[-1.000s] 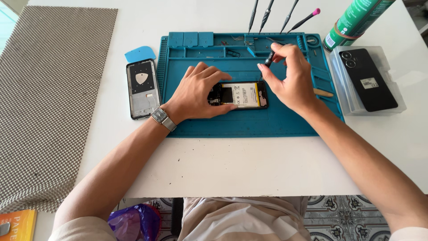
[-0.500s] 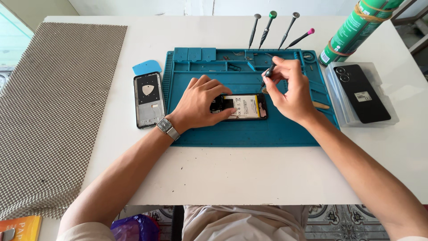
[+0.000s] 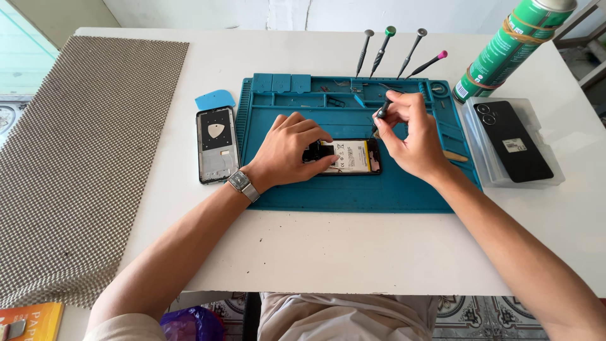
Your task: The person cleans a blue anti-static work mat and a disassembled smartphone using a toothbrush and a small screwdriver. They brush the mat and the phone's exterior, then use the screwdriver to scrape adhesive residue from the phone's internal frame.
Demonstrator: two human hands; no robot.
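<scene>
Head view: right hand (image 3: 413, 136) holds screwdriver (image 3: 381, 113) at opened phone's (image 3: 347, 156) edge.
</scene>
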